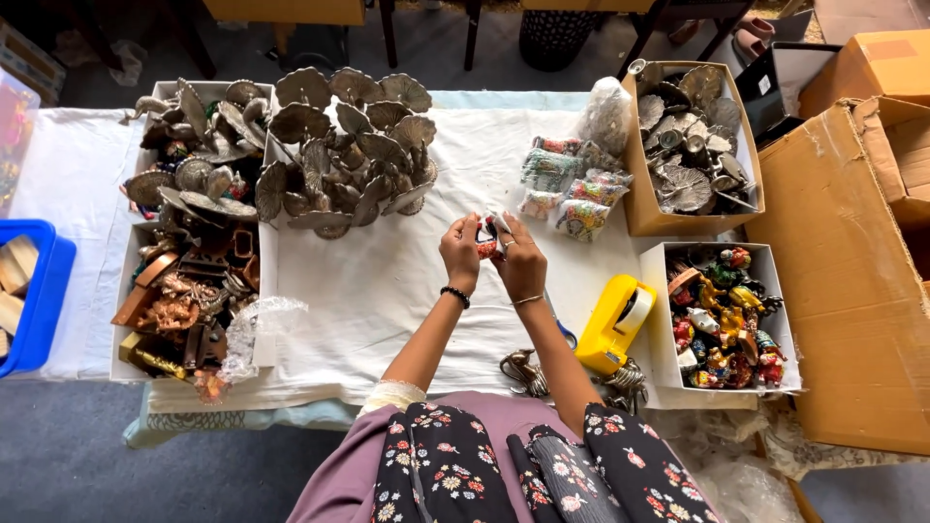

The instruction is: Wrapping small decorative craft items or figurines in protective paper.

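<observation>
While both hands grip it — left hand (460, 250), right hand (520, 260) — small figurine (486, 238) orientation unclear.

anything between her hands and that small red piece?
Nothing visible. Both the left hand and right hand already touch the small red piece, held up between the fingers over the white cloth. The boxes sit off to both sides.
</observation>
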